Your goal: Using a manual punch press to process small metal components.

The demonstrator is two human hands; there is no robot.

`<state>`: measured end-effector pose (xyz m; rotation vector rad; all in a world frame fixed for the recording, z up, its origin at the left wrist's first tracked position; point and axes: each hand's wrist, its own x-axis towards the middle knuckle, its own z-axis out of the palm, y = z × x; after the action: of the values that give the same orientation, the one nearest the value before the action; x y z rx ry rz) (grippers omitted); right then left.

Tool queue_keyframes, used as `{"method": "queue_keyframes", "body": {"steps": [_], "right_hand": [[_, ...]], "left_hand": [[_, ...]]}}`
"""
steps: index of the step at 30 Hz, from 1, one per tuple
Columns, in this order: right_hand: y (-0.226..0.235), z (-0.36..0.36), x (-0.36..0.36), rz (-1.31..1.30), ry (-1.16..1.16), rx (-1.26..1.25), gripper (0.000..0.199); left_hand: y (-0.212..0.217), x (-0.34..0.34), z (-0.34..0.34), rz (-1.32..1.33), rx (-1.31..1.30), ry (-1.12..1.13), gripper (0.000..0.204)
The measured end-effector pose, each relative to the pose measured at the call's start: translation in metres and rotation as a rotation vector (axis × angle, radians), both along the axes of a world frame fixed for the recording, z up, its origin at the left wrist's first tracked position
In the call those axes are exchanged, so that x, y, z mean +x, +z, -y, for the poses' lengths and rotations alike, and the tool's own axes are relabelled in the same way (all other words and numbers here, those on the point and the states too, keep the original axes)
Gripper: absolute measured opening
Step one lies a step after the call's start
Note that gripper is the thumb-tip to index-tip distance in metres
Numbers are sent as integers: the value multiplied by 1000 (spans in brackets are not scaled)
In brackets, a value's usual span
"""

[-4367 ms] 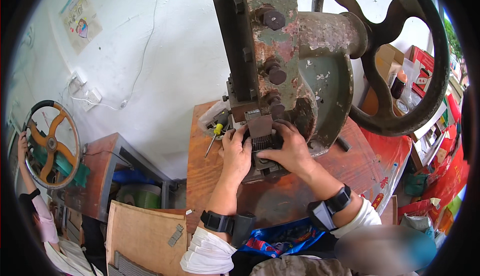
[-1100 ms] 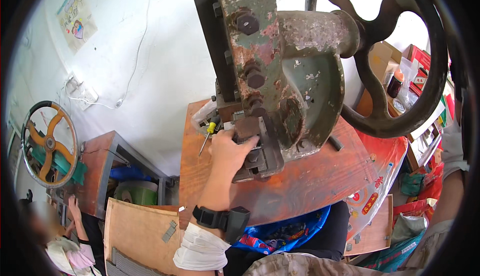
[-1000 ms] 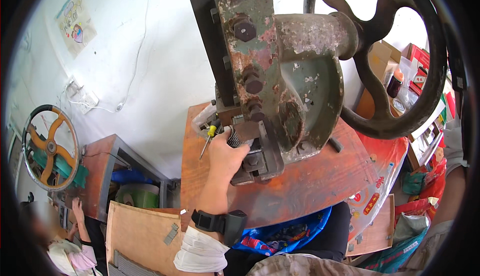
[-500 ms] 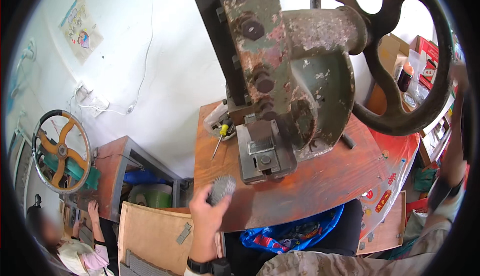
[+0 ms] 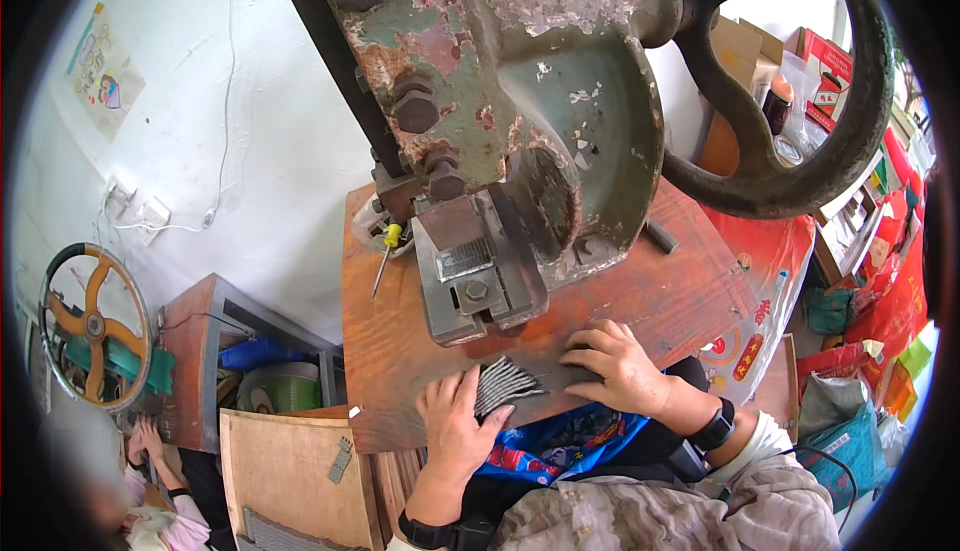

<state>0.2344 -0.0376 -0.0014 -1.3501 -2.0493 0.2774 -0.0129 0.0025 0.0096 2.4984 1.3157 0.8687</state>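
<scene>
A stack of thin grey metal strips lies fanned at the front of the reddish wooden tabletop. My left hand grips its left side, thumb and fingers around it. To the right of the stack is my right hand, its fingers apart and curved over the tabletop, with nothing visible in them. Beyond both hands stands a worn green hand press. Its metal die block carries a bolt and a ribbed grey piece. A large dark handwheel rises at the right.
A yellow-handled screwdriver lies left of the die. Below the front edge hangs a blue bag. A wooden tray with grey strips is at lower left. Another person's hands are near a second wheel.
My right hand has come down from beside the handwheel to the tabletop. My left hand has brought the strips to the table's front, where they now fan out. The view has shifted.
</scene>
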Motion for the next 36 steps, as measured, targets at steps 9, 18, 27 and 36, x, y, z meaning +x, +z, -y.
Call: {"method": "queue_keyframes", "body": {"steps": [9, 18, 27, 36], "right_hand": [[4, -20, -29, -120, -131, 19, 74], [-2, -17, -20, -307, -98, 134, 49], [-1, -13, -20, -303, -77, 134, 38], [-4, -18, -12, -274, -63, 145, 34]], "left_hand": [[-11, 10, -1, -13, 55, 8, 66], [-2, 36, -2, -231, 147, 116, 61], [0, -10, 15, 1684, -1333, -206, 61], [6, -7, 49, 1702, -1489, -267, 65]]}}
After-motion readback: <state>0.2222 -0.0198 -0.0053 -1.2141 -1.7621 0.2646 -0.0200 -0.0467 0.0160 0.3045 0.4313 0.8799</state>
